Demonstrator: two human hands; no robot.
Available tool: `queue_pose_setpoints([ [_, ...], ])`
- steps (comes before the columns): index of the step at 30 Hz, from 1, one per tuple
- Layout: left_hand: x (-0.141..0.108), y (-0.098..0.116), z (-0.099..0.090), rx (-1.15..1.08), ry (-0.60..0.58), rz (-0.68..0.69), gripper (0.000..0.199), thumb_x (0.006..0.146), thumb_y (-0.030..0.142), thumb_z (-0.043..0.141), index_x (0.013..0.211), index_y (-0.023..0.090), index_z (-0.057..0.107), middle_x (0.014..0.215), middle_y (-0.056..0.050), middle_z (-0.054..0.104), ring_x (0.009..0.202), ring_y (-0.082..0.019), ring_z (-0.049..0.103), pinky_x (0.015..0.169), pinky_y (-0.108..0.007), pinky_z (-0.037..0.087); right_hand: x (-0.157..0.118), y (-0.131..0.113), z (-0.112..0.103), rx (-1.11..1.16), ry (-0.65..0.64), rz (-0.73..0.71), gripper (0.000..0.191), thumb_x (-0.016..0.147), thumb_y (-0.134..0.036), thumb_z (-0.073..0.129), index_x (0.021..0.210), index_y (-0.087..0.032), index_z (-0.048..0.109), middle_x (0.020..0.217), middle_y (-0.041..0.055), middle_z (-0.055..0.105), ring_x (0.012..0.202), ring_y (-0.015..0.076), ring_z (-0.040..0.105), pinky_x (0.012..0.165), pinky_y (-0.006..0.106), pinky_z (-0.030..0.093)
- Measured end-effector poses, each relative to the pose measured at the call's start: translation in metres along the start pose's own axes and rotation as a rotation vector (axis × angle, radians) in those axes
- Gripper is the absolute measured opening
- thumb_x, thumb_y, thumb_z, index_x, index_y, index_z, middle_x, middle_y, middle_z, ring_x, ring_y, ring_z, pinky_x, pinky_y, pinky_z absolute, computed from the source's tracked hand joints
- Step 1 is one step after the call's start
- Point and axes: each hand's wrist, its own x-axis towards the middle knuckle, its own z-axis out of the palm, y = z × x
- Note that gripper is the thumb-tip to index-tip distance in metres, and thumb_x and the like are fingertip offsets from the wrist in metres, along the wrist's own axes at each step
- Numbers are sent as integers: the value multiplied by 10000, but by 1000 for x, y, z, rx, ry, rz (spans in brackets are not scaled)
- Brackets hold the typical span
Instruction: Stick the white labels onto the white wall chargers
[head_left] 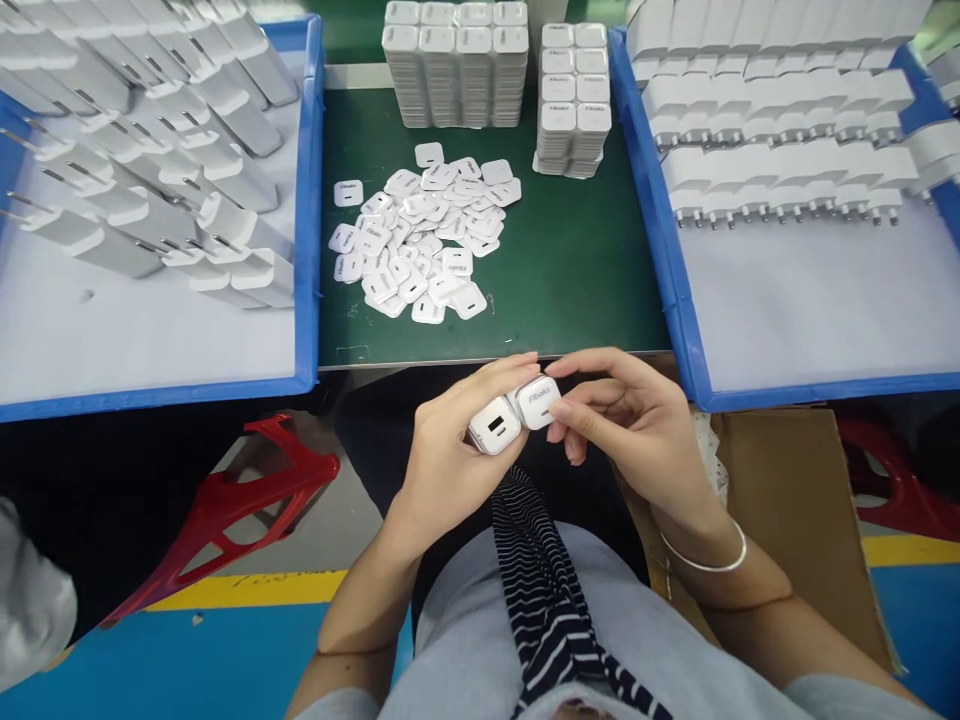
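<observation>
Wrapped by my left hand [457, 430] are two white wall chargers, side by side, port ends facing me. The left charger [496, 428] shows a dark USB slot and a smaller slot under it. On the end of the other one sits a white cover plate [535, 402] with grey lettering and one small slot. My right hand [622, 410] has thumb and index finger pinched at the right side of this plate, the other fingers curled below. Whether the plate lies fully flush cannot be made out. The chargers' far ends are hidden by my left hand.
Loose cover plates [420, 235] lie piled on the green table [592, 270]. Behind them stand neat plate stacks [454, 80] and a smaller stack group [574, 100]. Blue-rimmed trays of chargers flank them, left [307, 230] and right [660, 230]. A red stool [247, 490] is below left.
</observation>
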Motion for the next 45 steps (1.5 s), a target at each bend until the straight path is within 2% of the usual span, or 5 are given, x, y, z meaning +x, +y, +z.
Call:
queue_pose_setpoints([
  [9, 0, -2, 0, 9, -22, 14, 407, 829, 74, 740, 1208, 223, 727, 1296, -60, 736, 1191, -214, 709, 1061, -325, 568, 2, 1, -2, 69, -13, 70, 336, 857, -285, 810, 967, -232, 497, 642, -44, 731, 426, 88, 589, 418, 178, 492],
  [31, -5, -7, 1, -3, 38, -67, 428, 793, 83, 777, 1188, 244, 750, 1255, -32, 757, 1143, -202, 729, 1029, -300, 582, 12, 4, 4, 62, -51, 131, 385, 794, -306, 847, 842, -224, 474, 582, -60, 676, 396, 69, 497, 387, 175, 415],
  [37, -5, -8, 2, -35, 62, -129, 400, 780, 124, 799, 1162, 241, 766, 1225, -46, 769, 1107, -226, 745, 986, -325, 608, 16, 5, 4, 6, -59, 114, 388, 801, -364, 839, 852, -226, 480, 581, -60, 659, 397, 77, 489, 393, 195, 396],
  [42, -4, -7, 0, -158, 78, -253, 416, 748, 172, 847, 1151, 244, 774, 1164, -54, 790, 977, -209, 775, 824, -278, 649, 22, 15, 4, -84, -31, 58, 393, 759, -373, 877, 928, -231, 551, 451, -138, 437, 382, 76, 414, 406, 202, 281],
  [45, -8, -13, -6, -261, 100, -322, 433, 716, 176, 875, 1135, 229, 779, 1145, -69, 795, 977, -215, 776, 830, -277, 651, 27, 24, 9, -65, -90, 13, 396, 784, -424, 844, 982, -234, 558, 536, -102, 529, 445, 93, 454, 442, 221, 321],
])
